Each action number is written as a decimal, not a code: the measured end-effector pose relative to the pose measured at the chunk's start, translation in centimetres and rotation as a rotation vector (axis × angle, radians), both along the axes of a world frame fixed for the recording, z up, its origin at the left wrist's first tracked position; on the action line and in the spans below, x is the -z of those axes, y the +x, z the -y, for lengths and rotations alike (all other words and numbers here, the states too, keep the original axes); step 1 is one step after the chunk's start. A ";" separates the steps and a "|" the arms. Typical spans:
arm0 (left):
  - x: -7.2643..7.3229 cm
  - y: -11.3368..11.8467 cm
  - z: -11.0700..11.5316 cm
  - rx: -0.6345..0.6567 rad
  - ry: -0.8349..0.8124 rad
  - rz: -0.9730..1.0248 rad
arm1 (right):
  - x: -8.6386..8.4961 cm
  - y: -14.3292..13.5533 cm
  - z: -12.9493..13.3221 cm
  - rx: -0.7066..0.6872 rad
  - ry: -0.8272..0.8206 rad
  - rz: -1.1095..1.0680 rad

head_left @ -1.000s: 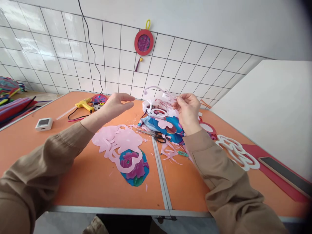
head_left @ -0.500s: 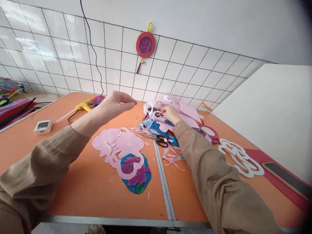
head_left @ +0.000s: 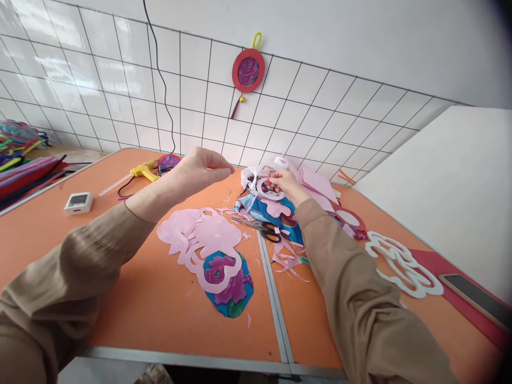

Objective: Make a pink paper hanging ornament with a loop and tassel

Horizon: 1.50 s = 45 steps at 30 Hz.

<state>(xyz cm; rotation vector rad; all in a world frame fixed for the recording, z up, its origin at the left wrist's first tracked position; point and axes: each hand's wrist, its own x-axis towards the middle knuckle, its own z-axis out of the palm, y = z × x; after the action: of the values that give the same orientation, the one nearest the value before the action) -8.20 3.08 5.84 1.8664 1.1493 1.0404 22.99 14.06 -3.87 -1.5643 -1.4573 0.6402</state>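
My left hand [head_left: 202,169] hovers over the back of the orange table, its thumb and fingers pinched together. Whatever may be between them is too small to make out. Among the clutter at the back, my right hand [head_left: 287,184] pinches a small red thing, just above a white ring [head_left: 269,193]. Under that ring lie a clear plastic bag [head_left: 251,178] and blue floral fabric [head_left: 294,226]. Black-handled scissors [head_left: 266,229] rest in front of the pile. Pink cut-out shapes [head_left: 218,234] partly cover a blue piece with a purple flower [head_left: 228,282] nearer to me.
A yellow glue gun [head_left: 144,170] and a small white box [head_left: 79,203] are at the left. Pink sheets [head_left: 318,184], a red ring [head_left: 362,223], white cut-outs [head_left: 404,266] and a phone [head_left: 478,298] lie at the right. A round red ornament [head_left: 248,71] hangs on the tiled wall.
The view has shifted a little, so most things appear farther right. My right fingers have come up off the white ring, and a small red thing now shows in them. My left hand keeps its pinch.
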 end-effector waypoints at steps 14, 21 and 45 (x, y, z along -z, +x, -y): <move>5.0 1.6 -2.6 0.121 -0.162 -0.049 | -0.4 -1.7 3.4 -0.056 0.066 -0.558; 5.0 2.4 -1.9 0.131 -0.282 0.152 | -1.8 -5.1 7.1 -0.241 0.001 -0.619; 5.5 2.1 -2.5 0.158 -0.293 0.333 | 0.4 -5.8 6.6 -0.148 -0.100 0.778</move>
<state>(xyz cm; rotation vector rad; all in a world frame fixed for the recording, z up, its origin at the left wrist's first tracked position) -6.13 5.54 0.36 1.4639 0.8890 0.9881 17.23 7.47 -4.25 -1.9046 -2.1451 0.1709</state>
